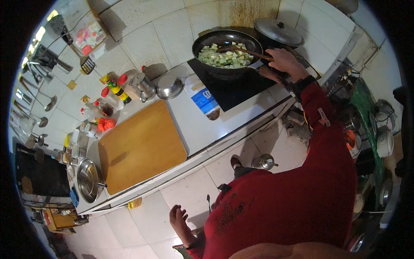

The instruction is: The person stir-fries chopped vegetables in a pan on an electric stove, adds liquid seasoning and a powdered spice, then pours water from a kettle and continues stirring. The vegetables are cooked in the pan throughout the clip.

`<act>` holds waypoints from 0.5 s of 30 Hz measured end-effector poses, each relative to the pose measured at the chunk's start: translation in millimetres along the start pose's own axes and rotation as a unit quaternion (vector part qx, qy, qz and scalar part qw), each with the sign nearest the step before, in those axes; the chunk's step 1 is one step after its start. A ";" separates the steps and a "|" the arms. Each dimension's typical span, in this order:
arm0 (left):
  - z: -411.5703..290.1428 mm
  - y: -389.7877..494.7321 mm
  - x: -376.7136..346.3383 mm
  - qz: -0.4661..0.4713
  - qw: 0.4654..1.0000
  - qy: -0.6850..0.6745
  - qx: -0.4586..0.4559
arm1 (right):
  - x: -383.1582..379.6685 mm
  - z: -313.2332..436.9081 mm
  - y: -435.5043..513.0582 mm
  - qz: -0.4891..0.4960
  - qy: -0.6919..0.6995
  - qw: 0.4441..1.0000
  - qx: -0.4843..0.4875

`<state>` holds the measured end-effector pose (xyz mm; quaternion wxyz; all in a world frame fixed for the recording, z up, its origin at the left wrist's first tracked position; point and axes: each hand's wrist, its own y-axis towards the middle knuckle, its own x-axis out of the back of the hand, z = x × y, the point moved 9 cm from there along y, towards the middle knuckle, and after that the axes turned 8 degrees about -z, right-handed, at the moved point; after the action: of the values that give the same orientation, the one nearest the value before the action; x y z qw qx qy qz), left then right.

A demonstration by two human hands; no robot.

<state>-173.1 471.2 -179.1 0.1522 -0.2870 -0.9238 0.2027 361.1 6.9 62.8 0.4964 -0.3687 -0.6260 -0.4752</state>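
Observation:
My right hand (pixel 285 61) grips the handle of a wooden spatula (pixel 247 51). The spatula's far end reaches into a dark wok (pixel 228 69), among diced pale-green vegetables (pixel 226 58). Beneath the wok is a black glass cooktop (pixel 237 92). A brown, brush-like bundle (pixel 271 74) lies just below my right hand, by the wok's rim. My left hand (pixel 179 221) hangs low over the floor, away from the counter. Its fingers are loosely curled and apart, with nothing visible in them.
A lidded pot (pixel 278 32) stands behind my right hand. Left of the cooktop are a blue-and-white packet (pixel 205 98), a metal bowl (pixel 169 87), a metal jug (pixel 142 85) and a large wooden board (pixel 142 145). A metal kettle (pixel 263 161) sits on the floor.

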 end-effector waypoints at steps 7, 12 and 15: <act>-40.0 17.2 -76.3 0.027 0.999 0.041 0.012 | -46.2 -40.6 23.8 0.127 0.222 0.967 -0.008; -46.2 29.4 -76.2 0.025 0.997 0.067 0.020 | -0.2 -37.9 5.6 0.068 0.238 0.968 -0.030; -41.9 35.7 -62.4 0.028 0.997 0.068 0.029 | 23.2 -15.1 -11.8 0.048 0.311 0.948 -0.056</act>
<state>-90.5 473.2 -169.4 0.2170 -0.3209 -0.8967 0.2140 348.8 -11.1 83.5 0.6672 -0.2591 -0.3947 -0.5762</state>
